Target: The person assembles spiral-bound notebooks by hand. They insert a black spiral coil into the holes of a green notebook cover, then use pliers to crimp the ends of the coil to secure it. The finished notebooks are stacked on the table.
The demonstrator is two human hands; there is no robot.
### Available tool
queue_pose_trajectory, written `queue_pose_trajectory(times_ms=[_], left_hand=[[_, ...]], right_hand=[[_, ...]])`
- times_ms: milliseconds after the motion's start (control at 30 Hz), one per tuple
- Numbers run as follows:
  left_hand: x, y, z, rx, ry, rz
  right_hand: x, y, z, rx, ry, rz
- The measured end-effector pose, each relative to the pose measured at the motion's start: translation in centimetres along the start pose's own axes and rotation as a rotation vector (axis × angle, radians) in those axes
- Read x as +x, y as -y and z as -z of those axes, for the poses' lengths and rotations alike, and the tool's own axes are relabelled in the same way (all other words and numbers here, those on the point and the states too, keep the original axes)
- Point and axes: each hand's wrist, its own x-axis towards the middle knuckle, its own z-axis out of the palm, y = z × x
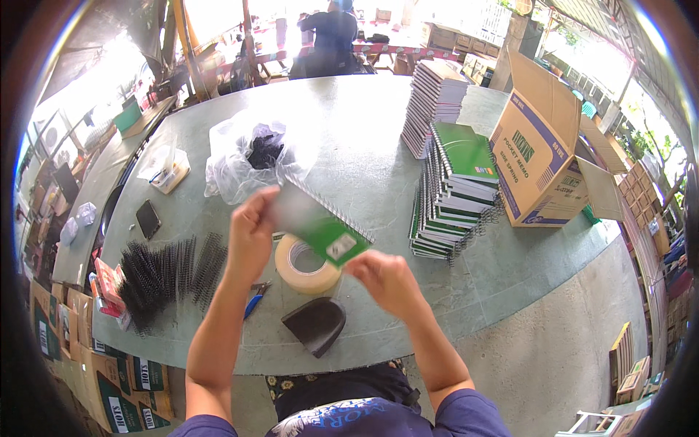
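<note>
A green-covered spiral notebook (320, 224) is tilted in the air over the table, its wire coil along the upper right edge. My left hand (253, 222) grips its left end, while the fingers of my right hand (384, 275) pinch its lower right corner. Beneath the notebook lies a wide roll of clear tape (314, 282). Closer to me are a dark rounded block (320, 324) and blue-handled pliers (253, 300). Rows of loose black spiral coils (164, 273) spread out left of my left forearm.
Right of centre stand a stack of green spiral notebooks (445, 200) and a taller stack of notebooks (431, 102). An open cardboard box (535, 149) flanks them. A plastic bag (229, 164) with black contents, a phone (148, 218) and a small container (173, 176) occupy the left side.
</note>
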Motion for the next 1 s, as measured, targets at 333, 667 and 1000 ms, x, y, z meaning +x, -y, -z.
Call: queue_pose_trajectory(times_ms=[333,667,1000], left_hand=[[8.2,-8.2,-20.8,0.719,0.658,-0.549],[8.0,0.5,-3.7,0.781,0.295,-0.427],[1.2,15.1,5.2,1.159,0.514,-0.513]], right_hand=[[-3.2,9.7,-5.2,1.297,0.665,0.715],[-3.7,7.3,-6.8,1.524,0.673,0.622],[-1.3,5.1,-4.8,1.066,0.596,0.333]])
